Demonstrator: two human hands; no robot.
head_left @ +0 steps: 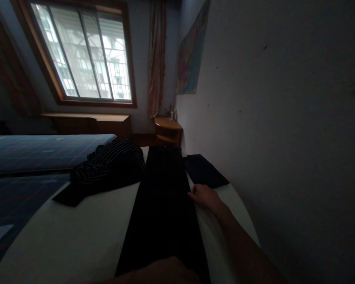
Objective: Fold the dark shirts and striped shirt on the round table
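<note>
A pair of black trousers point(165, 205), as far as the dark cloth shows, lies lengthwise down the middle of a pale round table point(85, 236), its waist end farthest from me. My right hand point(205, 197) is at the right edge of the trousers, with fingers curled in and thumb against the cloth's edge. Low in the view, my left hand point(165, 270) rests over the near part of the trousers; its fingers are hidden. A dark folded garment point(205, 170) lies just beyond my right hand. To the left is a bunched black garment with white stripes point(112, 161).
A bed with a blue checked cover point(47, 154) stands left of the table. The wall point(284, 118) runs close along the right side. Beyond are a wooden desk point(106, 117), a corner shelf point(168, 124) and a window point(85, 55).
</note>
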